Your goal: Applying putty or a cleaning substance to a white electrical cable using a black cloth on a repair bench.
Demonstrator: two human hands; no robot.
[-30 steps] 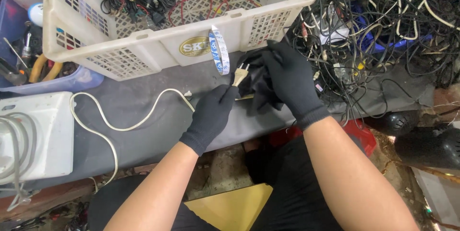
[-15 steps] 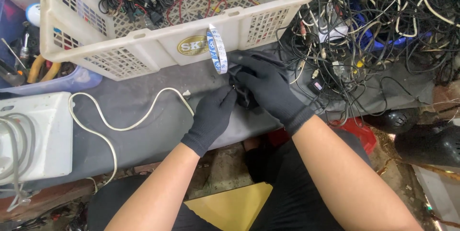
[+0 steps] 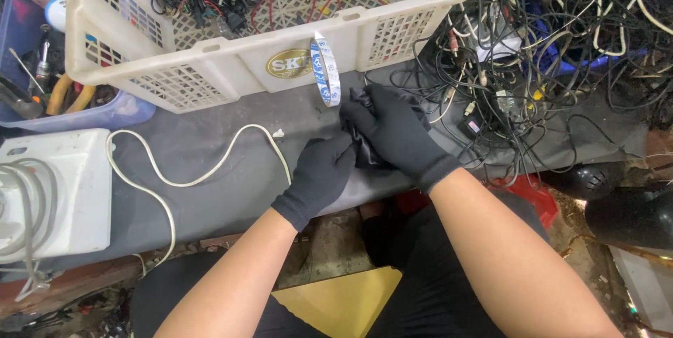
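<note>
1. Black bundle [image 3: 364, 145]: lies on the grey counter [image 3: 231, 170], pinched between both gloved hands.
2. Right hand [image 3: 396, 131]: grip folded over the bundle's top.
3. Left hand [image 3: 319, 177]: grip pressed against its left edge.
4. Tape roll [image 3: 324, 71]: leans against the basket [image 3: 210, 64], just beyond.
5. White cord [image 3: 189, 177]: left.

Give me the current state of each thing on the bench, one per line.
Left hand: gloved, pressed on the dark bundle.
Right hand: gloved, closed over the dark bundle.
Dark bundle: bunched between both hands.
Tape roll: upright, leaning against the basket.
Basket: open, holds coiled cables.
White cord: loose, snaking across the bench.
</note>
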